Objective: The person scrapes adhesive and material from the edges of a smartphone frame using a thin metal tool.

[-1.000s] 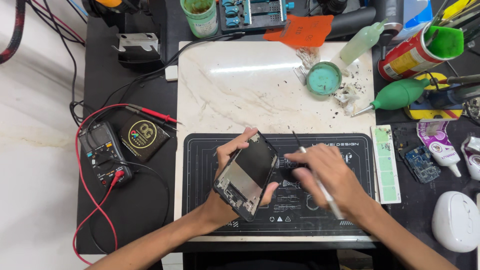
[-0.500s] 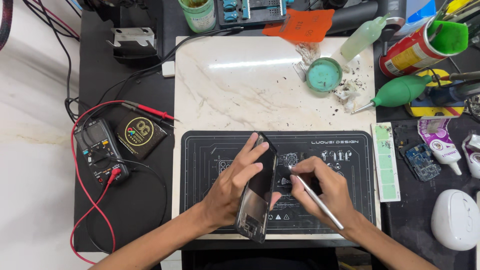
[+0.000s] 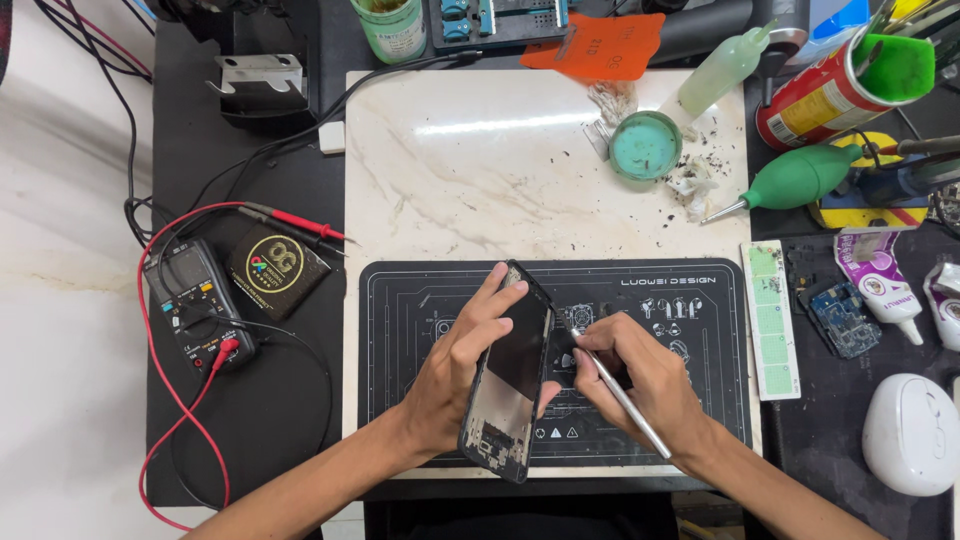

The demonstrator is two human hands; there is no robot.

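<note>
My left hand (image 3: pixel 458 365) grips a black phone body (image 3: pixel 512 372) and holds it on edge above the black work mat (image 3: pixel 690 300), with the opened inside turned toward my right hand. My right hand (image 3: pixel 640 385) holds a thin silver tool (image 3: pixel 622 395) like a pen, and the tool's tip rests at the phone's right edge near the middle. Both hands hover over the lower centre of the mat.
A marble slab (image 3: pixel 480 150) lies beyond the mat with a teal round dish (image 3: pixel 645 146) and debris. At left sit a multimeter (image 3: pixel 195 300) with red leads and a small black box (image 3: pixel 275 270). At right are a green blower (image 3: pixel 800 180), circuit board (image 3: pixel 845 318), glue tube (image 3: pixel 880 285) and white mouse (image 3: pixel 912 435).
My left hand has turned the phone from a slanted, face-up hold to nearly on edge. My right hand has shifted right with the tool, staying at the phone's side.
</note>
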